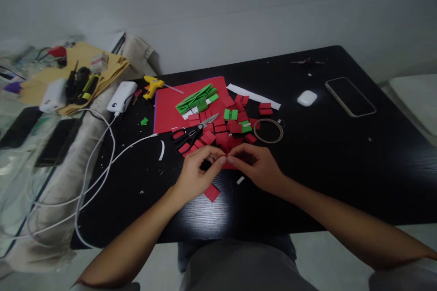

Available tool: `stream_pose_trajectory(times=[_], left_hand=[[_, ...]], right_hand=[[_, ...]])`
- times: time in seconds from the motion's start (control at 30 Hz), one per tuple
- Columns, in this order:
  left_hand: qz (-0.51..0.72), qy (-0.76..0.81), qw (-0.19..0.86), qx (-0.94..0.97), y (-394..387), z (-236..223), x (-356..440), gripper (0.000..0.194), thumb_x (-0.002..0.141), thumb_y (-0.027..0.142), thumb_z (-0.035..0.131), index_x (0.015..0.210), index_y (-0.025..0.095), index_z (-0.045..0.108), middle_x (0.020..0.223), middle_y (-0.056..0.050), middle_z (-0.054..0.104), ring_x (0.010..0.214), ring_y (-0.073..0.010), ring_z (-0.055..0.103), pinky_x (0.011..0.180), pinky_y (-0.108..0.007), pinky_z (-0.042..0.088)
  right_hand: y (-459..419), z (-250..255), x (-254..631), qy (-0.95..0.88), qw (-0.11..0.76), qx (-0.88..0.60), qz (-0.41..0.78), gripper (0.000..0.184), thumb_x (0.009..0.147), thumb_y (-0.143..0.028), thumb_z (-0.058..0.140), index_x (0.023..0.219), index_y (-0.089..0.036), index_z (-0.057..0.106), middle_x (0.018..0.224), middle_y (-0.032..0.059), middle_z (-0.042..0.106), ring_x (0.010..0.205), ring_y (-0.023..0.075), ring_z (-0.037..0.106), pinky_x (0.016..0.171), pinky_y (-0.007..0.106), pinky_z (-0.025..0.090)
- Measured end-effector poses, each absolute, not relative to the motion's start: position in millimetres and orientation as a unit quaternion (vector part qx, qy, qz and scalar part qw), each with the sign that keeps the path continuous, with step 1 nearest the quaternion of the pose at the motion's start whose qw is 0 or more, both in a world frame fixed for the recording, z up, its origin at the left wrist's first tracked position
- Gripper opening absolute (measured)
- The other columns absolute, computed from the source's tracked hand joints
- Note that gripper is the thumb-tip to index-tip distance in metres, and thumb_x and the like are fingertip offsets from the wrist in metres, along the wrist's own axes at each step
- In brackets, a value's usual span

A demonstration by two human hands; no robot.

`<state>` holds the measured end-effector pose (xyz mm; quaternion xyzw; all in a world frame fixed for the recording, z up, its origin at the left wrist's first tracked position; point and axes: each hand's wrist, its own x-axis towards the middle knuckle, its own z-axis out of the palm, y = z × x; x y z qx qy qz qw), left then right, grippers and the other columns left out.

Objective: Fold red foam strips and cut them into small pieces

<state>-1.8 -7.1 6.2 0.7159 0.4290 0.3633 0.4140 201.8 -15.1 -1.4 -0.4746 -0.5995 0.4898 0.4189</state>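
My left hand and my right hand meet above the front of the table, thumbs and index fingers pinched together. Between the fingertips is a small red paper piece, mostly hidden by them. Just beyond lies a pile of folded red paper pieces with a few green ones among them. Black-handled scissors rest on the pile, blades pointing right. Below my left hand, one red folded piece lies alone on the table. A white paper scrap is near my right hand.
Under the pile is a red sheet, with pleated green paper on top. A yellow glue gun, tape ring, white paper strip, earbud case and phone surround it. White cables loop at left.
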Motion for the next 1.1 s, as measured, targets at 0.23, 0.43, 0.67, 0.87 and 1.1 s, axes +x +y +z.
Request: stream_pose_trajectory(times=[0.23,0.43,0.67,0.87,1.1], left_hand=[[0.378,0.44,0.399,0.71,-5.7,8.3,-1.5,0.012,0.098,0.027,0.065,0.093,0.018,0.072,0.081,-0.001,0.072,0.069,-0.0121,0.062,0.067,-0.024,0.05],[0.406,0.472,0.414,0.664,0.2,11.0,-5.2,0.019,0.096,0.032,0.065,0.086,0.017,0.07,0.072,0.0,0.065,0.064,-0.0117,0.056,0.062,-0.024,0.046],[0.412,0.497,0.442,0.623,3.7,11.8,-5.4,0.021,0.092,0.035,0.069,0.081,0.017,0.069,0.067,0.002,0.06,0.06,-0.0107,0.051,0.058,-0.022,0.042],[0.368,0.467,0.507,0.624,4.3,13.7,-5.7,0.022,0.09,0.037,0.071,0.081,0.017,0.068,0.063,0.003,0.056,0.056,-0.0101,0.049,0.053,-0.021,0.04],[0.34,0.433,0.549,0.629,0.5,12.7,-3.6,0.02,0.091,0.035,0.07,0.083,0.016,0.07,0.065,0.002,0.059,0.057,-0.0099,0.051,0.053,-0.021,0.04]], right_hand=[[-13.8,0.9,204.0,-0.584,0.419,-0.463,0.518,0.013,0.089,-0.033,0.075,0.089,-0.02,0.076,0.082,0.0022,0.076,0.071,0.0165,0.068,0.066,0.028,0.054],[-7.5,1.8,207.4,-0.539,0.42,-0.47,0.559,0.02,0.088,-0.039,0.075,0.085,-0.019,0.073,0.074,0.0011,0.071,0.065,0.0154,0.065,0.062,0.028,0.052],[-5.7,-3.4,207.6,-0.518,0.414,-0.458,0.592,0.026,0.087,-0.045,0.076,0.085,-0.019,0.07,0.071,0.0009,0.069,0.064,0.0159,0.066,0.064,0.029,0.054],[-12.8,1.4,209.3,-0.649,0.452,-0.445,0.421,0.013,0.092,-0.033,0.071,0.098,-0.021,0.068,0.101,0.0082,0.075,0.095,0.0231,0.071,0.087,0.037,0.057],[-15.8,3.9,209.5,-0.701,0.384,-0.404,0.444,0.015,0.093,-0.032,0.071,0.103,-0.021,0.072,0.1,0.0071,0.078,0.091,0.0225,0.072,0.085,0.037,0.056]])
